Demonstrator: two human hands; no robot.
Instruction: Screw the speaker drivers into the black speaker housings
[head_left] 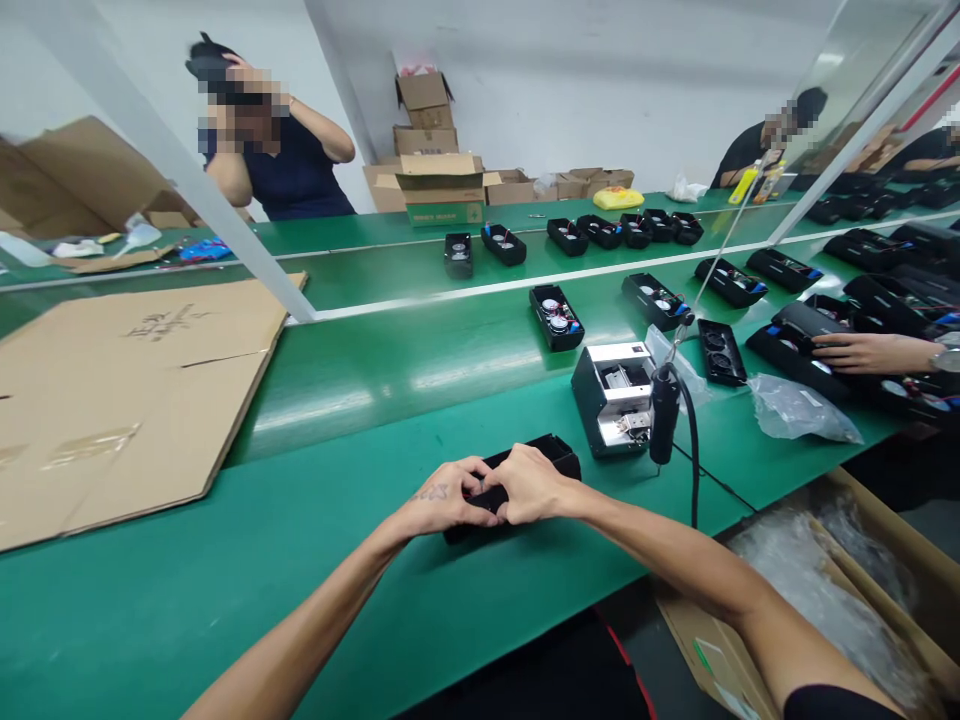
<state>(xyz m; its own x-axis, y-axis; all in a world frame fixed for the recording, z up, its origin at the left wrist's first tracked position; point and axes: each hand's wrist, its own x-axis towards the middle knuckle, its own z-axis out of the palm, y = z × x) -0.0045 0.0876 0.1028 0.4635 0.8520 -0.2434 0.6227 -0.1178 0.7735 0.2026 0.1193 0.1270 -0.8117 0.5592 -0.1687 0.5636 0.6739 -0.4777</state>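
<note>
A black speaker housing (pixel 555 455) lies at a slant on the green bench in front of me. My left hand (pixel 444 497) is on its near left part, fingers bent and thumb toward the near wall. Against it, my right hand (pixel 529 484) reaches over the middle of the same housing with fingers curled down inside. Both sets of fingertips meet there, and a little of what may be wire shows between them. Exactly what the fingertips pinch is hidden. Just right of the housing stands a screw feeder (pixel 611 400), with a black electric screwdriver (pixel 664 415) hanging in front of it.
More speaker housings (pixel 556 318) with round drivers and wires stand along the bench. Flat cardboard (pixel 135 400) covers the left side. A plastic bag (pixel 802 408) lies right, near a co-worker's hand (pixel 874 352). Another person (pixel 296 170) is across the bench. An open carton (pixel 825 600) sits below right.
</note>
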